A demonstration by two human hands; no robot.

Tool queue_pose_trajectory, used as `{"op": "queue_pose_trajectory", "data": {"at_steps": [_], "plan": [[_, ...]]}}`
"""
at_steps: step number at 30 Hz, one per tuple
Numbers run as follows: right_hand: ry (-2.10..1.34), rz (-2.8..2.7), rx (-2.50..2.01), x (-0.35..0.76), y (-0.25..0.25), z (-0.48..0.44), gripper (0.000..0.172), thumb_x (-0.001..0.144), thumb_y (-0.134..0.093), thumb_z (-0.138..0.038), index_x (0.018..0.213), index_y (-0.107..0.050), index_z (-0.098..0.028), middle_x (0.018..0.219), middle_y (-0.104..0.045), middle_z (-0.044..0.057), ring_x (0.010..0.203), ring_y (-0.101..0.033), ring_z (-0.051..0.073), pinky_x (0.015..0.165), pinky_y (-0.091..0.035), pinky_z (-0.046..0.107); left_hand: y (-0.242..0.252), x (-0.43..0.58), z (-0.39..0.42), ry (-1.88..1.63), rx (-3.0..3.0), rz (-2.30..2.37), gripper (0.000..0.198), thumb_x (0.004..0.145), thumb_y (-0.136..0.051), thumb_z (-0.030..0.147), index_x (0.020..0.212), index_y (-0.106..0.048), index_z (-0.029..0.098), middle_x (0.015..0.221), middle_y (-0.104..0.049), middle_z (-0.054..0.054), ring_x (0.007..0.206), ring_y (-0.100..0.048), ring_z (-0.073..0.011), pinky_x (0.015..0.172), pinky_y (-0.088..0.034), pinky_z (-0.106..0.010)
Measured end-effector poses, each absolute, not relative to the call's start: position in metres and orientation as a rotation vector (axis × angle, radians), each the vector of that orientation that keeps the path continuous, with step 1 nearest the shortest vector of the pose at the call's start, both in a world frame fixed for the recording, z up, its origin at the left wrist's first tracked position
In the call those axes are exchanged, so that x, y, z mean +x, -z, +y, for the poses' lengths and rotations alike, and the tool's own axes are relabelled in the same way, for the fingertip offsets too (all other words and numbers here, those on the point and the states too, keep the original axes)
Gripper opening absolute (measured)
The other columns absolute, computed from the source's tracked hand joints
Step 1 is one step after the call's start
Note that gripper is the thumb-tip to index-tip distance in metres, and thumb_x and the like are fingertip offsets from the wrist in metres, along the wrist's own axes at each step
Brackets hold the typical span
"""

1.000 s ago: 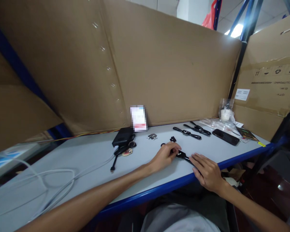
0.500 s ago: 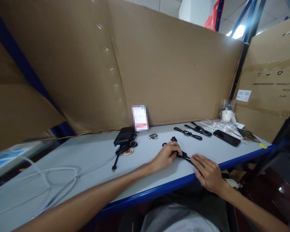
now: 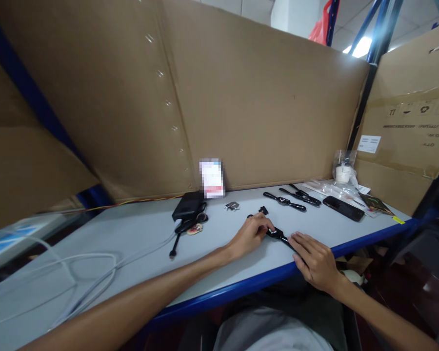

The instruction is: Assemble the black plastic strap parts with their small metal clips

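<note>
A black spokeshave (image 3: pixel 276 233) lies at a slant near the front edge of the table, between my two hands. My left hand (image 3: pixel 251 231) is closed around its far-left side, with the fingertips beside the middle of the body. On its near handle, my right hand (image 3: pixel 313 259) grips with fingers laid over the top and the thumb below. The hands cover much of both handles. Just beyond my left hand sits a small black part (image 3: pixel 263 210). Some silver metal pieces (image 3: pixel 232 206) lie farther back to the left.
Another spokeshave (image 3: pixel 284 201) and more black tools (image 3: pixel 300 196) lie behind my hands. A phone (image 3: pixel 343 208) and plastic bags (image 3: pixel 329 189) are to the right. A black box (image 3: pixel 187 206), a short cable (image 3: pixel 174 247) and white cables (image 3: pixel 113 265) occupy the left. Cardboard (image 3: pixel 241 107) walls the back.
My left fingertips have shifted slightly left, uncovering more of the spokeshave's middle. My right hand stays in place on the handle.
</note>
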State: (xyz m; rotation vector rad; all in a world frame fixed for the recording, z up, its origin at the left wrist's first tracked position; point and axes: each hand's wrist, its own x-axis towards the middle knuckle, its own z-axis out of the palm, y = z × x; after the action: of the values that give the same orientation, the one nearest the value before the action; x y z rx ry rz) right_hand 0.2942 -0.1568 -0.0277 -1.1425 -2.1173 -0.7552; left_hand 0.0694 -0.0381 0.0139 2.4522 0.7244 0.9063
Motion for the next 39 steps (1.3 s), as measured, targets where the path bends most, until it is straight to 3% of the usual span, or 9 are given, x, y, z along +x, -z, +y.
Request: {"op": "queue_pose_trajectory", "data": {"at_steps": [5, 11, 17, 23, 32, 37, 39], "plan": [[0.755, -2.115, -1.145, 0.2939, 0.0273, -0.1569, 0.037, 0.100, -0.046, -0.020, 0.130, -0.067, -0.013, 0.126, -0.072, 0.011, 0.118, -0.067, 0.024, 0.101, -0.057, 0.038, -0.0165, 0.0697, -0.0411, -0.905, 2.486, 0.637, 0.047, 0.083, -0.041, -0.005, 0.100, -0.077, 0.020, 0.095, -0.065, -0.005, 0.096, -0.059, -0.0197, 0.090, -0.045, -0.035], [0.755, -2.114, -1.143, 0.2929, 0.0264, -0.1576, 0.037, 0.101, -0.044, -0.020, 0.128, -0.068, -0.012, 0.126, -0.072, 0.011, 0.118, -0.068, 0.024, 0.100, -0.057, 0.039, -0.0198, 0.0685, -0.0432, -0.921, 2.454, 0.675, 0.034, 0.074, -0.041, -0.006, 0.067, -0.066, 0.016, 0.091, -0.061, -0.006, 0.094, -0.058, -0.0200, 0.088, -0.045, -0.035], [0.741, -2.122, -1.158, 0.2938, 0.0279, -0.1571, 0.038, 0.100, -0.045, -0.021, 0.130, -0.067, -0.013, 0.127, -0.071, 0.012, 0.119, -0.067, 0.024, 0.100, -0.057, 0.039, -0.0174, 0.0692, -0.0415, -0.952, 2.453, 0.718, 0.043, 0.079, -0.040, -0.005, 0.095, -0.073, 0.017, 0.099, -0.063, -0.007, 0.101, -0.058, -0.0219, 0.094, -0.046, -0.039], [0.706, -2.123, -1.170, 0.2948, 0.0306, -0.1562, 0.041, 0.099, -0.047, -0.020, 0.135, -0.065, -0.016, 0.129, -0.070, 0.012, 0.121, -0.066, 0.024, 0.103, -0.055, 0.039, -0.0144, 0.0690, -0.0386, -0.905, 2.472, 0.631, 0.047, 0.078, -0.041, -0.005, 0.100, -0.075, 0.020, 0.103, -0.064, -0.006, 0.103, -0.058, -0.0211, 0.098, -0.046, -0.039], [0.719, -2.121, -1.165, 0.2935, 0.0299, -0.1561, 0.039, 0.100, -0.046, -0.021, 0.132, -0.066, -0.013, 0.128, -0.071, 0.012, 0.120, -0.066, 0.024, 0.103, -0.056, 0.039, -0.0225, 0.0699, -0.0457, -0.868, 2.449, 0.611, 0.031, 0.080, -0.044, 0.002, 0.073, -0.070, 0.018, 0.095, -0.063, -0.006, 0.096, -0.058, -0.0210, 0.090, -0.045, -0.037], [0.689, -2.129, -1.165, 0.2927, 0.0288, -0.1573, 0.039, 0.100, -0.046, -0.024, 0.133, -0.065, -0.014, 0.128, -0.071, 0.011, 0.122, -0.065, 0.023, 0.105, -0.054, 0.038, -0.0208, 0.0700, -0.0470, -0.912, 2.383, 0.691, 0.012, 0.088, -0.059, 0.025, 0.092, -0.069, 0.019, 0.084, -0.063, -0.003, 0.083, -0.058, -0.0194, 0.078, -0.046, -0.033], [0.675, -2.132, -1.161, 0.2929, 0.0285, -0.1575, 0.040, 0.100, -0.047, -0.024, 0.135, -0.064, -0.015, 0.129, -0.071, 0.010, 0.123, -0.064, 0.023, 0.106, -0.053, 0.038, -0.0182, 0.0702, -0.0444, -0.919, 2.376, 0.746, 0.013, 0.088, -0.063, 0.031, 0.090, -0.068, 0.019, 0.082, -0.064, -0.003, 0.080, -0.059, -0.0195, 0.076, -0.046, -0.033]]}}
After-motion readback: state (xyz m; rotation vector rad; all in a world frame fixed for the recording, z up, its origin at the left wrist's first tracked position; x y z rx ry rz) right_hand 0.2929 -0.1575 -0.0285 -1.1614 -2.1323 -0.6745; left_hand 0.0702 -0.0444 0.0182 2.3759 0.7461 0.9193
